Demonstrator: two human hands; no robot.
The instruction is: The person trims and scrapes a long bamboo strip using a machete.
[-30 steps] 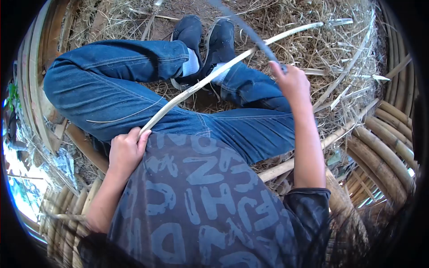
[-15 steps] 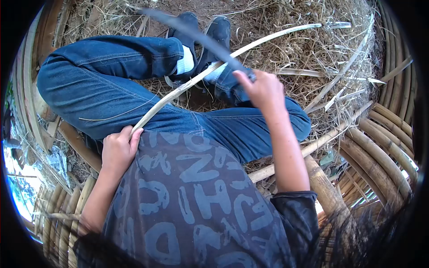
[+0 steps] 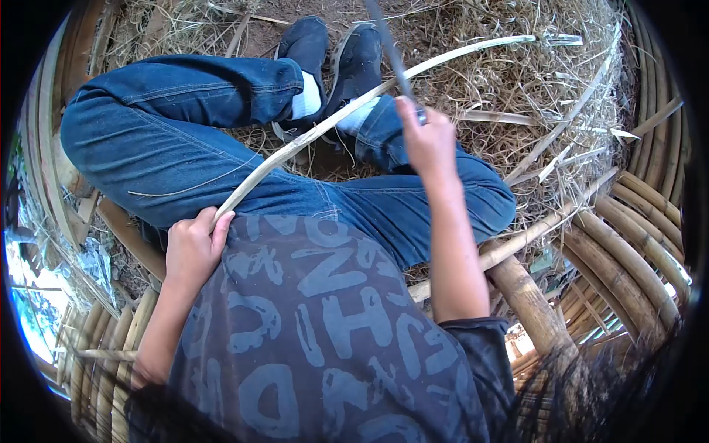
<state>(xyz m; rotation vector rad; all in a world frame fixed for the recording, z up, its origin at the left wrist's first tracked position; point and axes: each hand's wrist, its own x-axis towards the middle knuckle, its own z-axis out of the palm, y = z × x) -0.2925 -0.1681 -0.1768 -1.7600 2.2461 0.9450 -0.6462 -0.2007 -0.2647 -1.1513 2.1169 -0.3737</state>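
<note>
My left hand (image 3: 193,247), closed near my waist on the left, grips the lower end of a long pale bamboo strip (image 3: 295,145). The strip bows up and to the right across my legs, and its far end lies over the shavings. My right hand (image 3: 431,144) is wrapped round the handle of a long knife (image 3: 387,40). The dark blade points upward and crosses the strip beyond my shins; whether its edge touches the strip I cannot tell. The tip of the blade runs out of the top of the view.
My crossed legs in jeans (image 3: 170,159) lie under the strip. Heaps of curly shavings (image 3: 495,88) cover the ground ahead. Split bamboo pieces (image 3: 569,111) lie at the right. Curved bamboo poles (image 3: 617,266) rise on the right, and more bamboo slats (image 3: 103,354) stand at the left.
The knife has swung from slanting far left to pointing nearly straight up. My right hand has shifted slightly left and nearer. My left hand and the strip have barely moved.
</note>
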